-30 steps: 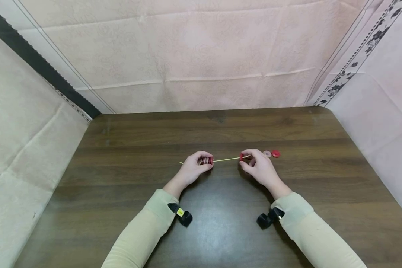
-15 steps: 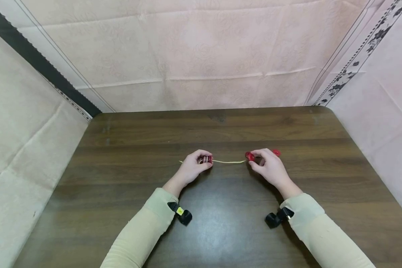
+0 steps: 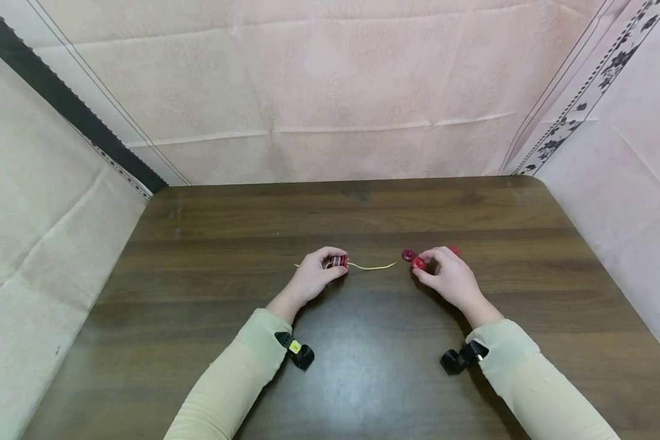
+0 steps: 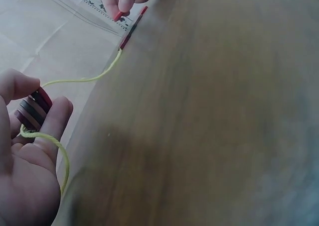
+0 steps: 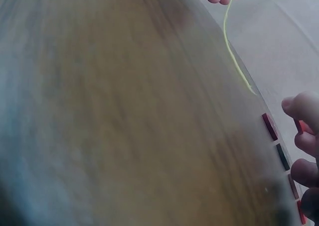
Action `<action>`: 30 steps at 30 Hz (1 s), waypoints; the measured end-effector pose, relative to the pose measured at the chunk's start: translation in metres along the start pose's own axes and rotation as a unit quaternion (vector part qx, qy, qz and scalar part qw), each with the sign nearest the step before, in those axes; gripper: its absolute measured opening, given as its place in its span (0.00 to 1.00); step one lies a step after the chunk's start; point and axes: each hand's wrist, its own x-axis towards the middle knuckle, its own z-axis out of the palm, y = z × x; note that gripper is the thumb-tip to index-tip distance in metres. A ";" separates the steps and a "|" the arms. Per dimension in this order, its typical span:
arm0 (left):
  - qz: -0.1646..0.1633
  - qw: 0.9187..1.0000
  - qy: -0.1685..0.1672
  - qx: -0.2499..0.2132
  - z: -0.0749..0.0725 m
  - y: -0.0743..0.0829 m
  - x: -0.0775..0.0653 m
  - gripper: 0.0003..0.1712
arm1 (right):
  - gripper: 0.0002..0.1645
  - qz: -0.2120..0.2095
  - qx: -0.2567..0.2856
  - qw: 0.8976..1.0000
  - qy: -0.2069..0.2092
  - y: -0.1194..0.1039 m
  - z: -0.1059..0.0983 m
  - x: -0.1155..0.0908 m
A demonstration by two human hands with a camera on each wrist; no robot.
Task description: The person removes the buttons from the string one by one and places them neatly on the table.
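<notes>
My left hand [image 3: 315, 278] grips a stack of red, dark and pinkish buttons [image 4: 35, 109] threaded on a yellow cord [image 3: 371, 267]. One cord end runs out to the right, slack and curved, its tip loose short of my right hand [image 3: 453, 281]. The other end hangs past the left palm in the left wrist view. Between right thumb and fingertips I pinch a single red button [image 3: 418, 263], apart from the cord. Just left of those fingertips a dark red button [image 3: 409, 255] lies on the table.
Buttons lie in a row on the wooden table [image 3: 352, 342], among them a dark one [image 5: 282, 157] and a red one [image 5: 301, 212]; my right hand partly covers the row in the head view. Cloth walls [image 3: 330, 91] enclose the table's back and sides.
My right hand has moved right with the red button, which has come off the cord. The cord, taut before, now sags with a loose tip. The left hand has stayed almost still.
</notes>
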 end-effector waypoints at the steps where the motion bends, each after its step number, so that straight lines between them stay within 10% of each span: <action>1: 0.002 1.000 0.001 -0.001 0.000 0.000 0.000 0.17 | 0.15 0.000 -0.002 1.000 -0.005 0.000 0.000 0.000; 30: -0.013 1.000 0.012 0.003 -0.003 0.000 0.000 0.18 | 0.17 0.017 -0.056 0.997 -0.048 -0.002 0.007 0.004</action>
